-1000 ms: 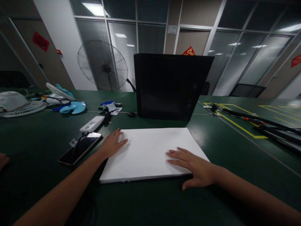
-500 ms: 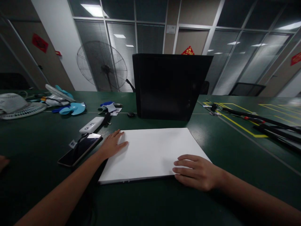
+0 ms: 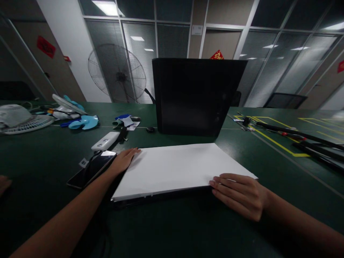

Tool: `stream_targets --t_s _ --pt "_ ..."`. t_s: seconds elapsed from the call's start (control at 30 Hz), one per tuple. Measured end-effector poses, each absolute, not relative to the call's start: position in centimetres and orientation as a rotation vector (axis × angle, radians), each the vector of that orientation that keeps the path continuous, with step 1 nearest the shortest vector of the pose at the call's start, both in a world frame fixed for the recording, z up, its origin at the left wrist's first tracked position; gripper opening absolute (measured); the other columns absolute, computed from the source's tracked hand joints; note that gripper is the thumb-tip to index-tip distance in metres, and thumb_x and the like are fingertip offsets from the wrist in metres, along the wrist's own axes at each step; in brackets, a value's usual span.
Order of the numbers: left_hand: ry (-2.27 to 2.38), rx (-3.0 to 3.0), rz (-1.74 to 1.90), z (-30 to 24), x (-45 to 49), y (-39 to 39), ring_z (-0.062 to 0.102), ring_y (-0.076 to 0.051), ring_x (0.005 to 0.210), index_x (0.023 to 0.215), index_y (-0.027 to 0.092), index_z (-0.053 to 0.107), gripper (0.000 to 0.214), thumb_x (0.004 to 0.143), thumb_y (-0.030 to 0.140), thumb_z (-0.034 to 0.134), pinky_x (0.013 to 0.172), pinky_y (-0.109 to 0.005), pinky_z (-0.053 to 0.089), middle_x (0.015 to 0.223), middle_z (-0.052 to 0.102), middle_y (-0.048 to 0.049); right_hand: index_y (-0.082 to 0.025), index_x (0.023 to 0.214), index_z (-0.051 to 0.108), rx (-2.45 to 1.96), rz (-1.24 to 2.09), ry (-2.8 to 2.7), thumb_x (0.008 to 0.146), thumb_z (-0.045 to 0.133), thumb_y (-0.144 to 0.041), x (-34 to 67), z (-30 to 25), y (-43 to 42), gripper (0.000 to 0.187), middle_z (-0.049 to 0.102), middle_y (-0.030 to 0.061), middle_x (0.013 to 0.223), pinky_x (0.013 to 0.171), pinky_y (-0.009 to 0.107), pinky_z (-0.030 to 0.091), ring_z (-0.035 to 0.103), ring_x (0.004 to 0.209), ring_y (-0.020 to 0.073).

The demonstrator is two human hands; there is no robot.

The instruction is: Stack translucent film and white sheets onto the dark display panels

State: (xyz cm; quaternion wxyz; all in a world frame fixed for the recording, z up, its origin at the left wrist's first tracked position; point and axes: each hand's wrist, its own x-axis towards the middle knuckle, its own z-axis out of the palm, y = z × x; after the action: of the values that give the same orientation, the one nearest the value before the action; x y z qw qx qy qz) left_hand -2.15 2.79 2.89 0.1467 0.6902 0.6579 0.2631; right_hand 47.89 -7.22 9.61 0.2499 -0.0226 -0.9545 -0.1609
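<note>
A flat white panel (image 3: 177, 166) lies on the dark green table (image 3: 40, 161) in front of me, its near right corner raised off the surface. My right hand (image 3: 242, 195) grips that near right edge, fingers curled along it. At the panel's far left corner rests my left hand (image 3: 124, 159), fingers flat and together on the edge. A black computer case (image 3: 195, 96) stands upright just behind the panel.
A dark phone (image 3: 91, 170) and a white remote-like device (image 3: 105, 141) lie left of the panel. Further left sit blue fan blades (image 3: 84, 123) and a white fan grille (image 3: 23, 120). Black rods (image 3: 298, 138) and yellow tape lines lie at the right. Part of another hand (image 3: 4, 182) shows at the left edge.
My right hand slid from flat on the panel's top to its near right edge and lifted that side. My left hand stayed at the far left corner.
</note>
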Motion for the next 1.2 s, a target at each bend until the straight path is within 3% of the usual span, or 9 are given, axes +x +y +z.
stream_targets --t_s 0.17,0.3,0.53,0.7,0.83,0.9,1.07,1.2 --pt "1.865 1.959 0.728 3.6 -2.0 2.3 0.066 -0.031 0.132 0.124 0.023 0.078 0.059 0.097 0.056 0.037 0.119 -0.048 0.044 0.138 0.074 -0.0048 -0.022 0.152 0.058 -0.212 -0.494 -2.561 0.101 0.061 -0.021 50.7 10.1 -6.4 0.051 0.067 0.0092 0.141 0.104 0.041 0.062 0.068 0.126 0.0271" --pt "1.782 2.137 0.695 3.3 -2.0 2.1 0.066 -0.031 0.131 0.127 0.023 0.076 0.052 0.091 0.046 0.046 0.119 -0.047 0.045 0.14 0.073 -0.006 -0.03 0.148 0.062 -0.327 -0.696 -2.443 0.102 0.061 -0.019 52.4 9.4 -5.2 0.047 0.067 0.0064 0.143 0.103 0.043 0.06 0.069 0.125 0.0257" --pt "1.597 2.318 0.686 3.2 -1.3 1.5 0.067 -0.032 0.127 0.131 0.023 0.072 0.057 0.079 0.044 0.064 0.117 -0.047 0.046 0.135 0.073 -0.0098 -0.03 0.145 0.062 -0.435 -0.781 -2.302 0.098 0.063 -0.013 53.3 7.1 -3.3 0.05 0.073 0.0062 0.135 0.102 0.048 0.057 0.072 0.118 0.0263" --pt "1.59 2.323 0.688 3.5 -1.1 1.4 0.066 -0.031 0.127 0.128 0.023 0.073 0.049 0.084 0.044 0.062 0.116 -0.049 0.046 0.134 0.072 -0.0095 -0.024 0.137 0.068 -0.317 -0.715 -2.242 0.097 0.06 -0.011 52.8 5.9 -2.3 0.043 0.077 0.0082 0.12 0.092 0.047 0.062 0.073 0.11 0.0258" --pt "1.573 2.345 0.692 3.3 -1.2 1.6 0.067 -0.032 0.125 0.126 0.022 0.074 0.047 0.085 0.043 0.063 0.114 -0.05 0.047 0.133 0.073 -0.0103 -0.016 0.133 0.069 -0.234 -0.713 -2.251 0.088 0.074 -0.006 52.5 5.6 -1.8 0.047 0.077 0.0101 0.111 0.082 0.041 0.065 0.073 0.1 0.0245" --pt "1.587 2.353 0.693 3.3 -1.2 1.6 0.067 -0.032 0.125 0.126 0.023 0.075 0.046 0.085 0.041 0.062 0.115 -0.049 0.047 0.134 0.073 -0.01 -0.016 0.132 0.069 -0.249 -0.71 -2.249 0.084 0.078 -0.004 52.4 5.8 -1.9 0.051 0.077 0.0095 0.107 0.081 0.04 0.065 0.073 0.097 0.0241" --pt "1.654 2.369 0.64 3.8 -0.3 0.9 0.067 -0.031 0.127 0.129 0.024 0.074 0.047 0.089 0.043 0.059 0.115 -0.045 0.048 0.138 0.072 -0.0086 -0.021 0.126 0.072 -0.461 -0.619 -2.197 0.089 0.068 0.0 52.1 7.0 -2.4 0.043 0.076 0.0069 0.103 0.08 0.037 0.064 0.075 0.095 0.0218" --pt "1.764 2.346 0.573 3.7 0.3 0.4 0.062 -0.033 0.135 0.145 0.018 0.063 0.062 0.093 0.051 0.057 0.118 -0.049 0.045 0.148 0.066 -0.0135 -0.023 0.122 0.073 -0.565 -0.656 -2.189 0.089 0.071 -0.002 53.2 8.9 -2.7 0.039 0.077 0.0046 0.104 0.082 0.033 0.063 0.075 0.092 0.0193"
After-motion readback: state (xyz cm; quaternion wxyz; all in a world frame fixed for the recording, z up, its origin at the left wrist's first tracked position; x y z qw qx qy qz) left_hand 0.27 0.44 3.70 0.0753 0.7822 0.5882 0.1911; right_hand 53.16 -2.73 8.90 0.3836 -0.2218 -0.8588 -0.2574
